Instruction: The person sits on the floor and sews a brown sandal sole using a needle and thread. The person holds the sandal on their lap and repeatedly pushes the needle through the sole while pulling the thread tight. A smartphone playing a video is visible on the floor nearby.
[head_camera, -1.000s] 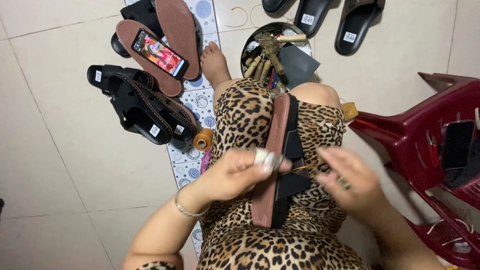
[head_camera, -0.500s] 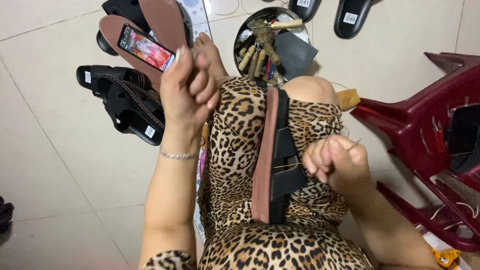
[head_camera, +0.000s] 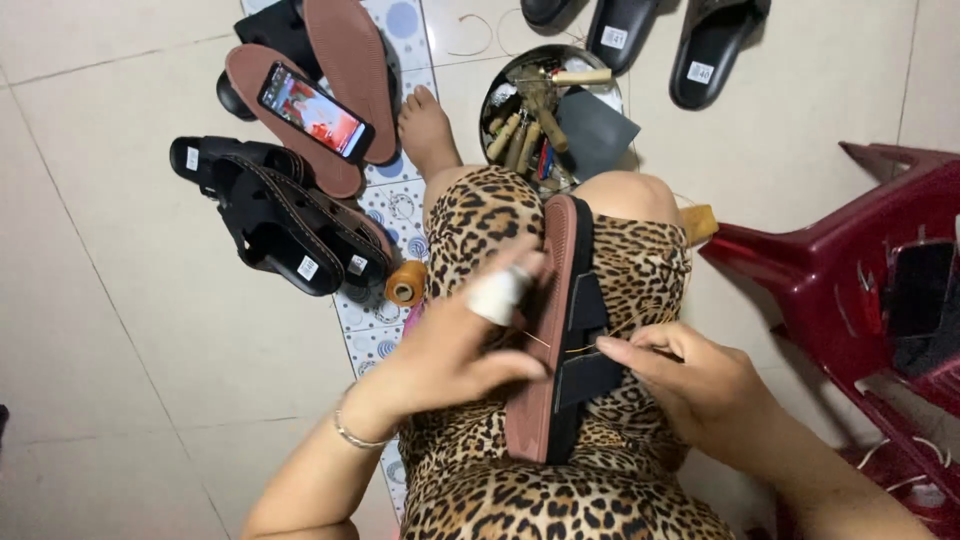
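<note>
A brown-soled sandal (head_camera: 553, 300) with a black strap lies on edge across my lap, which is covered in leopard-print cloth. My left hand (head_camera: 460, 340), its index finger wrapped in white tape, rests against the sandal's sole and steadies it. My right hand (head_camera: 690, 380) sits at the strap side, fingers pinched on a thin yellowish thread (head_camera: 600, 340) that runs into the sandal.
A spool of orange thread (head_camera: 406, 283) lies on the floor by my knee. Black sandals (head_camera: 280, 220), brown soles with a phone (head_camera: 315, 108) on them, and a round tin of tools (head_camera: 550, 110) lie ahead. A dark red plastic chair (head_camera: 850, 290) stands at right.
My left hand was stretched out toward the phone half a second ago and has come back to the sandal's sole. My right hand has gone from a fist to pinching the thread.
</note>
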